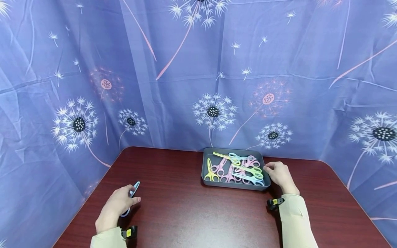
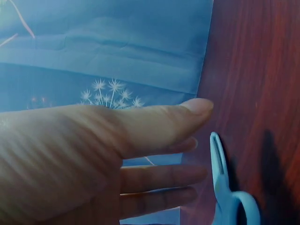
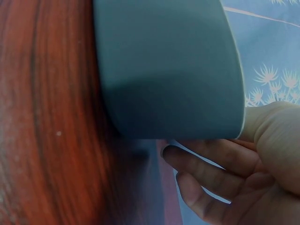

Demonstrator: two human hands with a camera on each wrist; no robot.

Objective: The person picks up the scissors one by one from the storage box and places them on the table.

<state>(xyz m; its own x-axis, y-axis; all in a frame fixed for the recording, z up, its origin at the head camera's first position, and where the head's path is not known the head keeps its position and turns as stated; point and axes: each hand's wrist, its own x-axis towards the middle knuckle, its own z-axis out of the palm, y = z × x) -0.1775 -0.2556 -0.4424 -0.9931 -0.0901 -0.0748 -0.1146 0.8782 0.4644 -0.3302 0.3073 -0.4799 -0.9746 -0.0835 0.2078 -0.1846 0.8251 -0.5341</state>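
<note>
Two bare hands over one dark red table (image 1: 192, 213), well apart, with a cream sleeve (image 1: 296, 217) and a small black device behind the right hand (image 1: 280, 176), and a like pair behind the left hand (image 1: 115, 203). On the left: spread loosely, thumb and fingers straight, with hold of nothing. Just past the thumb tip in the left wrist view, with a visible gap: light-blue scissors (image 1: 136, 186), blades pointing away from the person, one handle loop nearer the wrist. Partly hidden by the same hand in the head view; impossible to tell there about any light contact.

On the right: bent round the near end of a dark grey tray (image 1: 229, 185), thumb over the rim, index finger against the outside of the end wall, so a pinch on that edge; lower fingers loosely curled below, free of anything. Inward of that grip, inside the tray: a jumble of scissors in pink, light blue and yellow-green, overlapping, with yellow scissors (image 1: 209, 168) at the end farthest from the right hand. Beyond both hands, past the table edge: blue-violet cloth (image 1: 173, 103) printed with white and pink dandelions.
</note>
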